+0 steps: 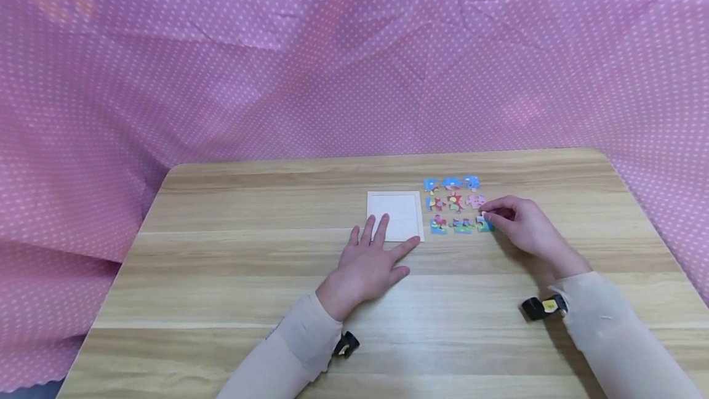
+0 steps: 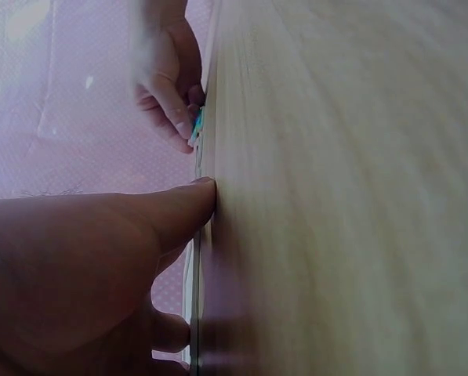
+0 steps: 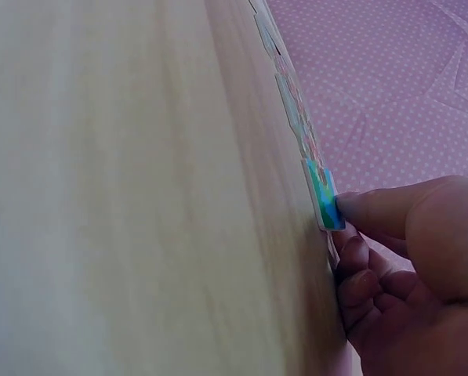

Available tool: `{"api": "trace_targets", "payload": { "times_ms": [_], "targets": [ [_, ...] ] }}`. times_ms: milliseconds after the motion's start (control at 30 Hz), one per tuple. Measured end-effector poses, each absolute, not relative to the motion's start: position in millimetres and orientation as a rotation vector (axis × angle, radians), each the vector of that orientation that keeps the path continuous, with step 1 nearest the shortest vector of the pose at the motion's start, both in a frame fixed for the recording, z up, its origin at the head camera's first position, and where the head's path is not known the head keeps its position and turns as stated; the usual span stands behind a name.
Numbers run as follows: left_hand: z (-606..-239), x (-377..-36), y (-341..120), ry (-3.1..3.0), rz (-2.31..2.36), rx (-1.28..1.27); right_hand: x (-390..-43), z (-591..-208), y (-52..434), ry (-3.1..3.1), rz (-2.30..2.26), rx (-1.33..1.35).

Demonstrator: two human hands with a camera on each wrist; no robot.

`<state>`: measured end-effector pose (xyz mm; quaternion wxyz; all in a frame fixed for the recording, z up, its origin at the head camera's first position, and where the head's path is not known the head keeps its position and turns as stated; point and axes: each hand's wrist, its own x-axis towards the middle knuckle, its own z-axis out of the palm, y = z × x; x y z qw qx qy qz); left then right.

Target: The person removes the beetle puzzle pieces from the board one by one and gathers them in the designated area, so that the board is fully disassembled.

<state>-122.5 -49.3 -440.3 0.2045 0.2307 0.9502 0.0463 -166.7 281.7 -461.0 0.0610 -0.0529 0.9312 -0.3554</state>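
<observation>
A white square puzzle tray with a thin raised border lies flat on the table. My left hand is spread over its near edge, fingers straight, some of them resting on the tray. Right of the tray, jigsaw pieces lie apart in three rows, with blue, red, pink and green printing. At the near right corner of these rows my right hand pinches a green and blue puzzle piece between thumb and fingers. The right wrist view shows this piece tilted up at its near side; the fingertips behind it are partly hidden.
The wood-grain table has rounded far corners. A pink curtain with white dots hangs behind it and along both sides. Black wrist cameras sit at the left cuff and the right cuff, close above the tabletop.
</observation>
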Motion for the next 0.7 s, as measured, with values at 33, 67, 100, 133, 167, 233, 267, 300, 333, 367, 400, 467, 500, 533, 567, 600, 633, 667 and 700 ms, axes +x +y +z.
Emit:
{"api": "trace_targets", "payload": {
  "times_ms": [33, 67, 100, 133, 167, 233, 267, 300, 333, 367, 400, 467, 500, 533, 567, 600, 633, 667, 700],
  "targets": [
    [-440.2, -122.3, -49.3, 2.650, 0.132, 0.643, -166.4, -460.7, 281.6, 2.817, -1.077, -0.161],
    [-440.2, -122.4, -49.4, 2.649, 0.137, 0.641, -166.0, -460.5, 281.6, 2.817, -1.078, -0.163],
    [-440.3, -122.2, -49.4, 2.649, 0.140, 0.641, -165.6, -460.3, 281.6, 2.817, -1.080, -0.165],
    [-440.1, -122.1, -49.4, 2.649, 0.143, 0.641, -165.2, -460.2, 281.6, 2.815, -1.082, -0.165],
    [-440.0, -121.8, -49.5, 2.648, 0.144, 0.640, -164.7, -460.0, 281.5, 2.812, -1.085, -0.166],
    [-439.7, -121.7, -49.5, 2.648, 0.143, 0.641, -163.9, -460.2, 281.7, 2.812, -1.084, -0.171],
    [-439.5, -121.7, -49.6, 2.648, 0.143, 0.642, -163.6, -460.5, 281.9, 2.815, -1.082, -0.174],
    [-439.3, -121.6, -49.6, 2.648, 0.141, 0.643, -163.3, -460.7, 281.9, 2.819, -1.080, -0.179],
    [-439.1, -121.6, -49.6, 2.649, 0.140, 0.644, -163.0, -461.0, 281.9, 2.824, -1.076, -0.186],
    [-439.0, -121.7, -49.6, 2.650, 0.139, 0.645, -162.7, -461.2, 281.7, 2.831, -1.073, -0.194],
    [-438.9, -121.7, -49.7, 2.651, 0.137, 0.645, -162.6, -461.5, 281.5, 2.836, -1.070, -0.204],
    [-438.7, -121.7, -49.7, 2.653, 0.134, 0.646, -162.1, -461.6, 280.7, 2.846, -1.062, -0.221],
    [-438.6, -121.7, -49.7, 2.654, 0.132, 0.647, -162.0, -461.7, 280.4, 2.848, -1.060, -0.229],
    [-438.4, -121.6, -49.8, 2.654, 0.131, 0.646, -161.8, -461.9, 280.1, 2.850, -1.055, -0.232],
    [-438.4, -121.5, -49.8, 2.655, 0.129, 0.646, -161.6, -461.9, 279.8, 2.848, -1.052, -0.234],
    [-438.3, -121.4, -49.9, 2.654, 0.128, 0.646, -161.4, -462.0, 279.7, 2.844, -1.048, -0.234],
    [-438.3, -121.2, -49.9, 2.654, 0.126, 0.647, -161.0, -461.9, 279.5, 2.841, -1.044, -0.233],
    [-438.2, -120.9, -50.0, 2.653, 0.126, 0.647, -160.7, -462.0, 279.7, 2.837, -1.038, -0.232],
    [-438.3, -120.6, -50.1, 2.653, 0.126, 0.647, -160.3, -462.1, 280.0, 2.830, -1.038, -0.233]
  ]
}}
